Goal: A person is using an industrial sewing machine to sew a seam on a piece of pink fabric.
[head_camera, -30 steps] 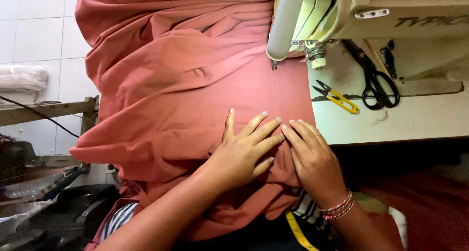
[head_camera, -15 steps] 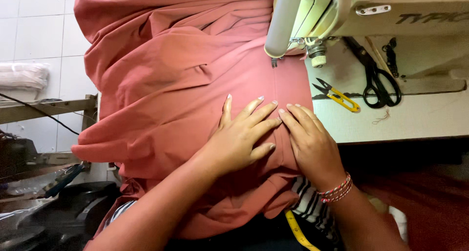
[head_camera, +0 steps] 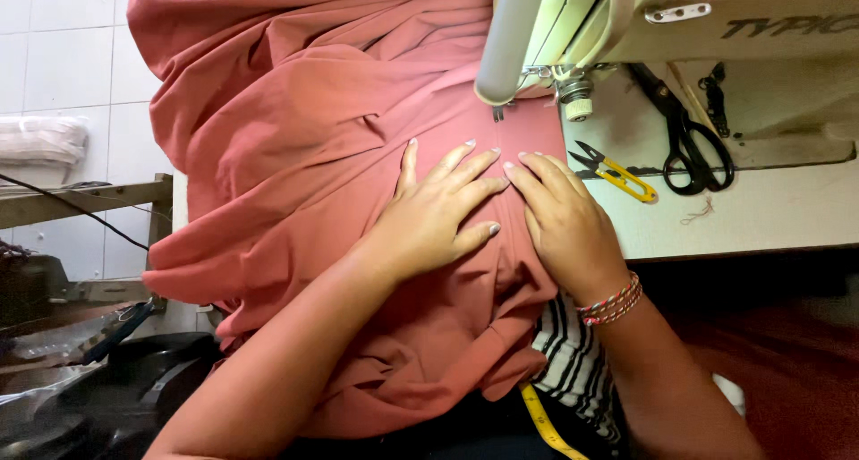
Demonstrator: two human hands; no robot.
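Terracotta cloth (head_camera: 340, 156) is pressed flat under both hands, the left hand (head_camera: 438, 214) spread wide with its fingers fanned, the right hand (head_camera: 564, 223) laid flat just beside it, fingertips nearly touching. Compared with a moment ago, the fingers have been slid closer to the presser foot (head_camera: 497, 113) of the sewing machine (head_camera: 680, 21), so the seam appears lined up for stitching. Yellow snips (head_camera: 617, 174) and black scissors (head_camera: 689, 142) are left lying on the bench (head_camera: 761, 214).

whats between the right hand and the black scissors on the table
In the head view, small yellow-handled thread snips lie on the pale table between the right hand and the black scissors.
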